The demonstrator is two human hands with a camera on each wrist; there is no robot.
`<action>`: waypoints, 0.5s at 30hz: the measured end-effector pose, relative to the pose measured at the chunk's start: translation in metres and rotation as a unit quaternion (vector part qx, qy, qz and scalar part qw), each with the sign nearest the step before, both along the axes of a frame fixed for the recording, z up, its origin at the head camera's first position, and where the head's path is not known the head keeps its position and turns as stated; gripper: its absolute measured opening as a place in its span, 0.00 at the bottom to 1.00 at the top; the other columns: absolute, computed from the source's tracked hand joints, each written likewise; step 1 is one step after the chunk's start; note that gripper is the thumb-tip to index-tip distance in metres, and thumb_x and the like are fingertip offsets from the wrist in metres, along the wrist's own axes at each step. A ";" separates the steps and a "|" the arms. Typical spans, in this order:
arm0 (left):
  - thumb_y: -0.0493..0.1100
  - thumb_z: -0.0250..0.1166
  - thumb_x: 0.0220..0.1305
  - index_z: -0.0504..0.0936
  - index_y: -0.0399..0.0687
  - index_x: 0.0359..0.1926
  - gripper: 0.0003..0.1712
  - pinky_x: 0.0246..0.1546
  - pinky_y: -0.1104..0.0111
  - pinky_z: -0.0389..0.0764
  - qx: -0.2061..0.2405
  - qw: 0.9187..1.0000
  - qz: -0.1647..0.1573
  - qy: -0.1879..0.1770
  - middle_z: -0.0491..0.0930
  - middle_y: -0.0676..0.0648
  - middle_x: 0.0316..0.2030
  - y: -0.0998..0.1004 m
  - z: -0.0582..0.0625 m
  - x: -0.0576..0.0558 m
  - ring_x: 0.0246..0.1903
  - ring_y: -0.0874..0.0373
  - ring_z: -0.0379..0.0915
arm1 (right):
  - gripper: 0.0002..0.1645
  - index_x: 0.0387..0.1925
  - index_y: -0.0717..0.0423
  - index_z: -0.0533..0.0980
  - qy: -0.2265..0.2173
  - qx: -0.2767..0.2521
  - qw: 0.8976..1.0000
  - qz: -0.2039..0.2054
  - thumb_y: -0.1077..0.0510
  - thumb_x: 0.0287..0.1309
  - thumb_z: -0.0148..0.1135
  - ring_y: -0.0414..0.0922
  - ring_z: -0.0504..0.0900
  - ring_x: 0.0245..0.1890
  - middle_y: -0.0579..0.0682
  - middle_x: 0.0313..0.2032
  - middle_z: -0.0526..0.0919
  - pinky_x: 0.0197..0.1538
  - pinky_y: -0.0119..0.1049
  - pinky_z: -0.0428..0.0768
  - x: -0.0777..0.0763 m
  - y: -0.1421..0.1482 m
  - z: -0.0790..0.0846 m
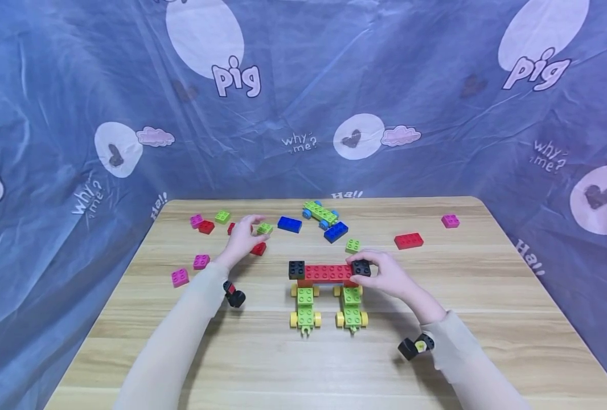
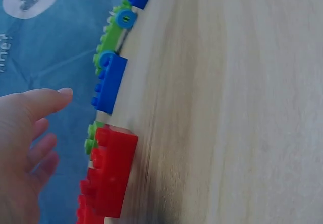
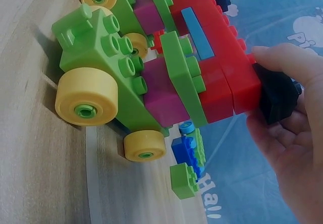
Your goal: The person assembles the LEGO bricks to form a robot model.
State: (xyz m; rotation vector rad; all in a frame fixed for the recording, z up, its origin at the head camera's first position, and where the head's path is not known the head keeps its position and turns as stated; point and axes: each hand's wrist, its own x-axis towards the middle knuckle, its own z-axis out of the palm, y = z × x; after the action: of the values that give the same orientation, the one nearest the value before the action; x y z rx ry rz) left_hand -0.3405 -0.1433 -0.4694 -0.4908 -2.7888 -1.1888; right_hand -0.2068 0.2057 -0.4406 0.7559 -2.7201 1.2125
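Sleeves (image 1: pixel 180 330) foremost; right grip (image 1: pixel 388 273) pinches black brick (image 3: pixel 275 95); left grip (image 1: pixel 241 238) spreads near green brick (image 1: pixel 265 228).

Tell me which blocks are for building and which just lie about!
For building, I think:
wheeled build
black block in the right grip
green block by the left grip

Just lying about, probably:
blue blocks
green car
pink blocks
loose red blocks
other green blocks

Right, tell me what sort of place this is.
Probably an indoor play or filming nook: a table, printed blue cloth behind and on both sides, and toy bricks spread about.
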 end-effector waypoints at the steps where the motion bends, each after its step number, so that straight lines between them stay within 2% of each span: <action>1: 0.39 0.71 0.56 0.73 0.38 0.61 0.32 0.53 0.51 0.74 -0.006 1.000 -0.002 -0.003 0.74 0.35 0.56 0.001 -0.001 -0.002 0.54 0.41 0.72 | 0.21 0.49 0.59 0.80 -0.001 -0.001 1.000 0.001 0.58 0.52 0.70 0.51 0.81 0.47 0.54 0.46 0.84 0.51 0.47 0.79 0.000 0.000 0.000; 11: 0.38 0.69 0.58 0.67 0.41 0.67 0.36 0.63 0.52 0.68 -0.076 0.996 -0.006 -0.041 0.67 0.37 0.64 0.012 -0.010 -0.014 0.63 0.42 0.65 | 0.20 0.49 0.58 0.80 0.006 -0.003 1.000 0.008 0.59 0.52 0.70 0.50 0.82 0.46 0.53 0.46 0.84 0.51 0.45 0.79 -0.001 0.001 -0.001; 15: 0.38 0.69 0.58 0.67 0.40 0.67 0.36 0.63 0.52 0.68 -0.087 0.995 -0.005 -0.040 0.67 0.36 0.65 0.014 -0.012 -0.017 0.63 0.41 0.64 | 0.20 0.49 0.58 0.80 0.003 -0.006 1.000 0.009 0.59 0.52 0.70 0.50 0.82 0.46 0.54 0.46 0.84 0.51 0.46 0.79 -0.001 0.000 -0.001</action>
State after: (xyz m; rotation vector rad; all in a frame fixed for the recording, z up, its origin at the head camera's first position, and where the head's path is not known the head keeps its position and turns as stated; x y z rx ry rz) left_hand -0.3571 -0.1294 -0.4814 -0.4793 -2.9781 -0.9942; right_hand -0.2077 0.2059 -0.4419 0.7830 -2.7045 1.2253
